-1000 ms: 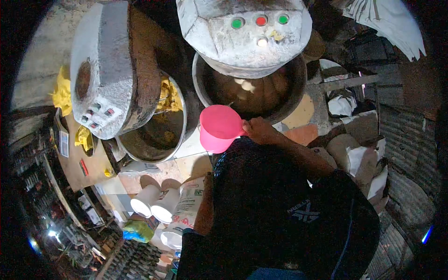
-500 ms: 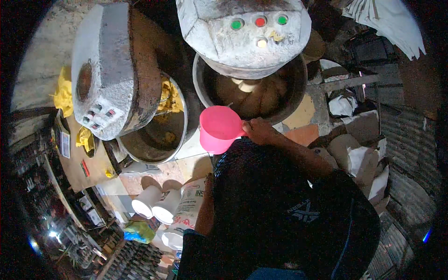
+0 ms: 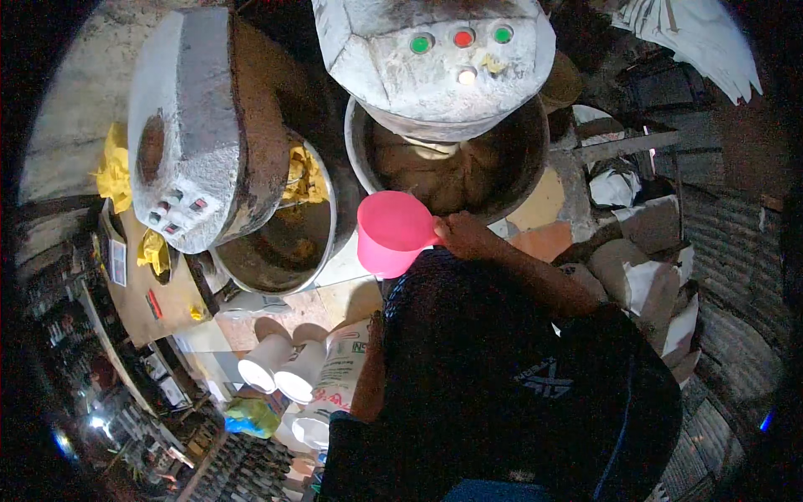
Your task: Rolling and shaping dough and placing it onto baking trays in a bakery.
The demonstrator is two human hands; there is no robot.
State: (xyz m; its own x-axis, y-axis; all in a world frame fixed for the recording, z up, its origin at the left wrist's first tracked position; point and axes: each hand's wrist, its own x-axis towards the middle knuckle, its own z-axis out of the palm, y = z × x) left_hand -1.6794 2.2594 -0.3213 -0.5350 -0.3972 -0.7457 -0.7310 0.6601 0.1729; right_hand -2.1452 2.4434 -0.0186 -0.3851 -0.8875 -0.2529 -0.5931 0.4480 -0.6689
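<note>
A bright pink plastic dipper [image 3: 383,230] hangs at the near rim of the right mixer's bowl. My right hand [image 3: 458,234] is wrapped round its handle; the dipper's inside looks plain pink. Beyond it, the metal bowl [image 3: 539,163] holds a pale brown mass like dough [image 3: 468,171] with folds in it, under the white mixer head [image 3: 435,84]. My left hand [image 3: 375,328] is low by my side, next to a printed white sack [image 3: 343,364]; its fingers are dark and mostly hidden.
A second mixer [image 3: 196,125] stands at the left, its bowl [image 3: 329,217] holding yellow material. White buckets [image 3: 268,356] stand by the sack. A wooden table [image 3: 134,284] with yellow plastic is at far left. Stacked sacks [image 3: 644,284] line the right side beside corrugated sheeting [image 3: 740,268].
The doughy mass in the right bowl has shifted, its folds lying differently around the centre. The dipper and both my hands have hardly moved.
</note>
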